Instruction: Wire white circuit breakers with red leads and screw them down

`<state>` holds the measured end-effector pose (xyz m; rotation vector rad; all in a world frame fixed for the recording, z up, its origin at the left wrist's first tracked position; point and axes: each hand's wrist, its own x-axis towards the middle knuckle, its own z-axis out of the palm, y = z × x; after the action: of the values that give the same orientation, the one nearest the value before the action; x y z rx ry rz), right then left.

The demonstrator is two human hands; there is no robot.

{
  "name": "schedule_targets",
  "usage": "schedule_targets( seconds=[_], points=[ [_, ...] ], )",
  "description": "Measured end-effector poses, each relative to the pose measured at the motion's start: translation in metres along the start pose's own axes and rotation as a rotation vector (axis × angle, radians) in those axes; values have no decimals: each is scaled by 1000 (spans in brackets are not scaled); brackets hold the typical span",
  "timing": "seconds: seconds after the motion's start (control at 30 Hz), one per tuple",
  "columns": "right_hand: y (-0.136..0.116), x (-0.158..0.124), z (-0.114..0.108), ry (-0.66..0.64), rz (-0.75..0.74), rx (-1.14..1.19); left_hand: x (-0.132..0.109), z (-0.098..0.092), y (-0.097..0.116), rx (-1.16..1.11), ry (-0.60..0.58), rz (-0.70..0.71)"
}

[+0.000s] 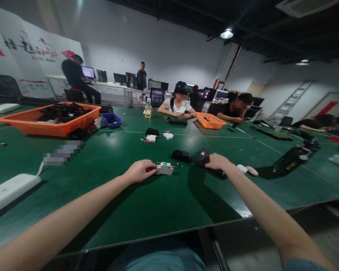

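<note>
A white circuit breaker (165, 168) with a green part on top and red wire at its ends rests on the green table. The fingers of my left hand (141, 170) are closed at its left end, around the breaker's edge or a wire there. My right hand (218, 162) is wrapped round a dark power tool (201, 158), which looks like a cordless screwdriver; the fingers partly hide it. Between the hands, a black block (180, 155) lies just behind the breaker. Farther back are more white breakers (168, 135) with red wires.
An orange basket (53, 130) of dark parts and a blue bin (113, 120) stand at left. A white power strip (11, 192) lies near left. Round lids (252, 171) and a long black item (293, 160) lie right. Co-workers sit across by another orange basket (210, 122).
</note>
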<state>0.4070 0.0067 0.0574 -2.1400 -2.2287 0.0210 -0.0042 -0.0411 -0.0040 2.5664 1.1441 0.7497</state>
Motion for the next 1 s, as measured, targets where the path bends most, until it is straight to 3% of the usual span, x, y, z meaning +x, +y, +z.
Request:
schedule_targets(
  seconds=[0.2,0.27,0.33,0.37,0.47,0.57,0.77,1.0],
  points=[
    [-60,-13,-12,256,-336,139,0,3,-2,14,-1,-2],
    [-85,-12,-2,359,-423,215,1,3,-2,28,0,2],
    [-107,-10,19,554,-524,341,2,4,-2,45,5,8],
    [-115,-9,31,582,-583,366,2,4,-1,52,6,11],
    [-129,-8,64,501,-763,336,2,4,-1,59,4,16],
    [-128,-9,76,430,-789,316,3,5,0,44,-2,7],
    [-116,-10,70,318,-807,336,5,1,-2,-53,-47,-37],
    [-109,-16,64,274,-835,364,2,-17,-31,-106,-43,-192]
  ],
)
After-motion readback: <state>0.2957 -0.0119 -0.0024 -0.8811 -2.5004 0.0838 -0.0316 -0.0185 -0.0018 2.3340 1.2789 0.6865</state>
